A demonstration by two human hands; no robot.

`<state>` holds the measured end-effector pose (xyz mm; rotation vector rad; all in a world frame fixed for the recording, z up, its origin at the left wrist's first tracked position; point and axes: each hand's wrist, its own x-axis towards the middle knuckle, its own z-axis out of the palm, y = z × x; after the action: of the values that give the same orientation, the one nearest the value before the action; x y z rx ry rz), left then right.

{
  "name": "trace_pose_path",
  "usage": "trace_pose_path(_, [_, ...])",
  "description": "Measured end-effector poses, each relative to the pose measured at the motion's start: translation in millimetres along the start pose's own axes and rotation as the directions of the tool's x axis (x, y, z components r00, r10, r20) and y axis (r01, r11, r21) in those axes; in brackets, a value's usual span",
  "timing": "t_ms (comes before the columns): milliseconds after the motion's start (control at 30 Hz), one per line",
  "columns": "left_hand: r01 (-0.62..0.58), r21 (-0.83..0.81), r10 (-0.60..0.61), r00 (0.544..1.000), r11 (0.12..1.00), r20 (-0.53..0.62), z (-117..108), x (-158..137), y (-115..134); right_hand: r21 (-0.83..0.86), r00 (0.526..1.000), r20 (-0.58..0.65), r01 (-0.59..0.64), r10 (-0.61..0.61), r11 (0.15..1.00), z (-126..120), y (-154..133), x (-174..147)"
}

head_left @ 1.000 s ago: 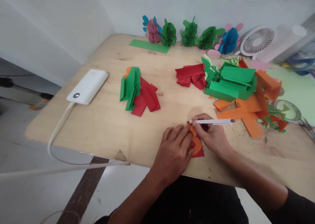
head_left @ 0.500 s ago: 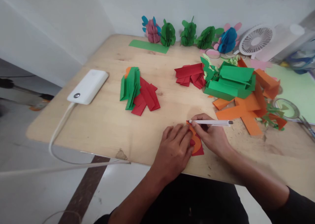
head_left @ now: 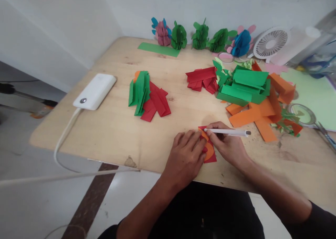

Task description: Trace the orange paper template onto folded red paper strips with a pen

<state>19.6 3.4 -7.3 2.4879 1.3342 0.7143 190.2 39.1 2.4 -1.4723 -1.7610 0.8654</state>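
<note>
My left hand (head_left: 185, 156) lies flat with fingers stretched over an orange paper cutout (head_left: 209, 151) with a curved outline. The cutout rests on a piece of red paper (head_left: 213, 159) near the table's front edge, and my fingers cover part of both. In my right hand (head_left: 228, 142) is a white pen (head_left: 229, 131), pinched between thumb and fingers. Its tip end is at the upper part of the cutout; whether it touches the paper I cannot tell.
Folded green strips (head_left: 141, 92) and red strips (head_left: 159, 104) lie left of centre. Rightward is a pile of green (head_left: 249, 79), orange (head_left: 265, 127) and red paper. A power bank (head_left: 96, 92) with cable sits left. Paper figures (head_left: 201, 36) and a fan (head_left: 271, 43) stand behind; scissors (head_left: 325, 135) lie right.
The pen in my right hand has shifted slightly right along the top of the cutout, and more red paper shows there. My left hand stays pressed in place. The view has moved a little.
</note>
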Motion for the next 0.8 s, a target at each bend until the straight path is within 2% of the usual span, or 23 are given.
trace_pose_path(333, [0.006, -0.004, -0.006, 1.0, 1.0, 0.001, 1.3, -1.1, 0.0, 0.002, 0.999, -0.032, 0.012, -0.012, 1.0, -3.3, 1.2, -10.3])
trace_pose_path(800, [-0.009, -0.008, 0.009, 1.0, 1.0, 0.002, 2.4, -1.3, -0.9, -0.035, 0.997, -0.071, -0.045, 0.043, 0.998, -7.2, -0.4, -27.4])
